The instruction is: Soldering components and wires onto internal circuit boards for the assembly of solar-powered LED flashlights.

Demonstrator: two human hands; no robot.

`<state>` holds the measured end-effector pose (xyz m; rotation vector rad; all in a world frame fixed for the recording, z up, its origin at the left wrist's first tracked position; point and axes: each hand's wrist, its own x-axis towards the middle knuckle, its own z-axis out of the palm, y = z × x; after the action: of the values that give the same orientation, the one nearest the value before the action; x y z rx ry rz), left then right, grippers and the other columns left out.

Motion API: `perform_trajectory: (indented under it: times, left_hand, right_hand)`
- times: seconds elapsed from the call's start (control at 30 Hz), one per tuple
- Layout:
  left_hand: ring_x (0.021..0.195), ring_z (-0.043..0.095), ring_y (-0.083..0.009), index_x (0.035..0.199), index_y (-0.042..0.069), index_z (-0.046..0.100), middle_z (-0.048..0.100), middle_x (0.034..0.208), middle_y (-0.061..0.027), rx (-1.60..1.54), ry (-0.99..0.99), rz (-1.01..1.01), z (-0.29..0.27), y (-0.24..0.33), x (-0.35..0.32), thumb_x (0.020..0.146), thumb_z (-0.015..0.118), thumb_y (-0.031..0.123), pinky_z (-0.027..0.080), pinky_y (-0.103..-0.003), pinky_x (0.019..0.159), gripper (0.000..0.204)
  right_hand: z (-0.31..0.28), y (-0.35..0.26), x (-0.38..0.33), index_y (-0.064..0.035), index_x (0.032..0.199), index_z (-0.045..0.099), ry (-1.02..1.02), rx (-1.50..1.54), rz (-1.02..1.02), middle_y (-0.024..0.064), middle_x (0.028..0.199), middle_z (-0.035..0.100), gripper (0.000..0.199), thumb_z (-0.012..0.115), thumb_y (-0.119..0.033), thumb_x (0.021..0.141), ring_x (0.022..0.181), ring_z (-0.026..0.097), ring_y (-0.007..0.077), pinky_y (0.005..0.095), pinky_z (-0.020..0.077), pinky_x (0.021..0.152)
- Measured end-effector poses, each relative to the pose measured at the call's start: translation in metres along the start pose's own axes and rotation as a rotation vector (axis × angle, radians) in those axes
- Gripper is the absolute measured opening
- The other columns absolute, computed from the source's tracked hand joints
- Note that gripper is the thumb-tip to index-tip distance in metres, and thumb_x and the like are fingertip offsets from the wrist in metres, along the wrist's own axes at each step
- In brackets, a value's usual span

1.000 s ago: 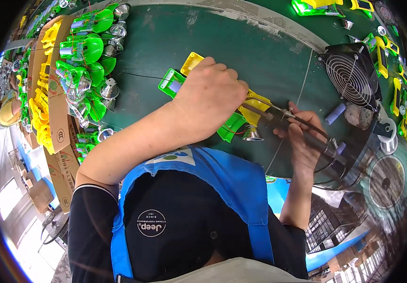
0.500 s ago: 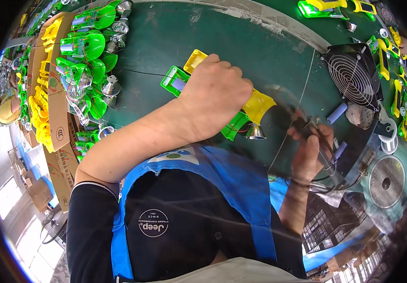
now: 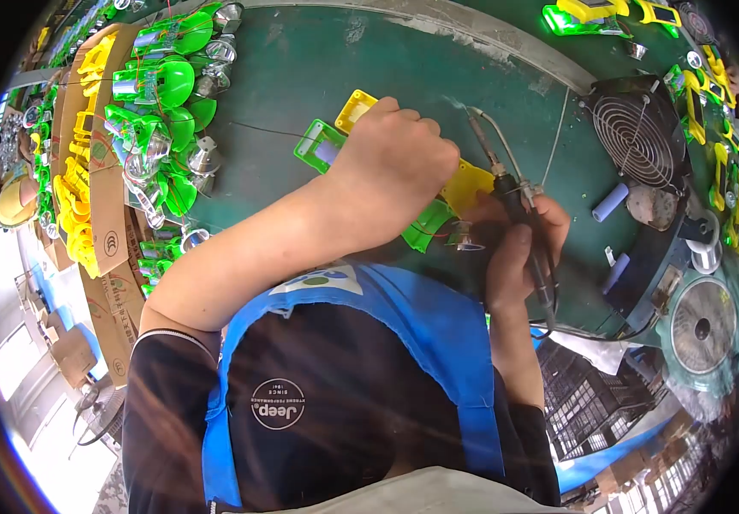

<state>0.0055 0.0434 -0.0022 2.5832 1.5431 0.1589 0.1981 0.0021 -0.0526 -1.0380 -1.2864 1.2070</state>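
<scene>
My left hand (image 3: 393, 167) is closed over a yellow plastic casing half (image 3: 469, 182) and a green casing half (image 3: 426, 226), whose ends stick out on both sides of my fist. A purple cylindrical battery cell (image 3: 326, 152) sits in the green half, with a black wire trailing left. By its lower end lies a silver reflector cup (image 3: 466, 236), partly in shadow. My right hand (image 3: 530, 244) grips a soldering iron (image 3: 511, 197) by its dark handle, with a thin metal tube along its shaft. The tip points up and left, above the tabletop, with faint smoke by it.
Green casings (image 3: 177, 81) with wires and reflectors crowd the left side beside a cardboard box (image 3: 106, 193) of yellow parts. At right stand a black fan (image 3: 639, 137), loose purple cells (image 3: 612, 203) and a solder spool (image 3: 705, 248). The green tabletop (image 3: 301, 60) spans the middle.
My right hand has brought the soldering iron from the right side up and left, close to the yellow casing. My left hand has stayed on the casing halves.
</scene>
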Motion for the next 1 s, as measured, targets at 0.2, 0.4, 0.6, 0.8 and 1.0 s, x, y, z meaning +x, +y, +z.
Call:
perform_trajectory:
  times: [0.2,0.4,0.6,0.8,1.0]
  left_hand:
    - [0.078,0.061,-0.0238,0.074,0.009,0.063,0.060,0.078,-0.0065,-0.113,0.109,0.021,-0.001,-0.005,-0.011,0.072,0.062,0.012,0.046,-0.036,0.072,0.004]
    - [0.071,0.060,-0.0285,0.088,0.004,0.063,0.058,0.081,-0.0104,-0.039,0.021,-0.098,-0.044,-0.030,-0.095,0.080,0.066,0.005,0.047,-0.039,0.066,0.008]
    - [0.080,0.058,-0.0279,0.110,0.005,0.068,0.064,0.095,-0.0096,-0.412,0.413,-0.035,-0.031,-0.055,-0.086,0.079,0.065,-0.002,0.048,-0.035,0.069,0.031]
    - [0.081,0.052,-0.0192,0.084,0.013,0.063,0.058,0.080,0.0023,-0.463,0.235,0.264,-0.016,-0.051,-0.065,0.071,0.074,0.007,0.037,-0.035,0.070,0.018]
    - [0.083,0.051,-0.0180,0.079,0.013,0.057,0.050,0.080,0.0011,-0.389,0.094,0.239,-0.011,-0.043,-0.060,0.074,0.069,0.008,0.037,-0.035,0.078,0.014]
  right_hand:
    - [-0.001,0.004,0.005,-0.0008,0.112,0.039,0.087,0.110,-0.005,0.0168,0.086,0.065,0.042,0.057,-0.035,0.096,0.080,0.065,0.0221,0.0347,0.0493,0.082]
    - [-0.007,0.013,0.003,-0.0008,0.112,0.040,0.191,0.122,-0.090,0.0160,0.087,0.061,0.049,0.061,-0.041,0.093,0.076,0.063,0.0228,0.0378,0.0515,0.078]
    - [-0.015,0.008,0.007,-0.0007,0.112,0.044,0.030,0.175,-0.049,0.0164,0.095,0.061,0.047,0.061,-0.041,0.093,0.084,0.060,0.0224,0.0374,0.0461,0.083]
    - [-0.030,-0.014,-0.007,0.0009,0.109,0.049,-0.053,0.152,0.089,0.0130,0.096,0.060,0.038,0.065,-0.029,0.091,0.086,0.059,0.0196,0.0335,0.0442,0.087]
    - [-0.025,-0.025,0.006,0.0039,0.095,0.056,-0.140,0.168,0.310,0.0097,0.076,0.061,0.021,0.063,-0.014,0.086,0.066,0.059,0.0156,0.0275,0.0476,0.065]
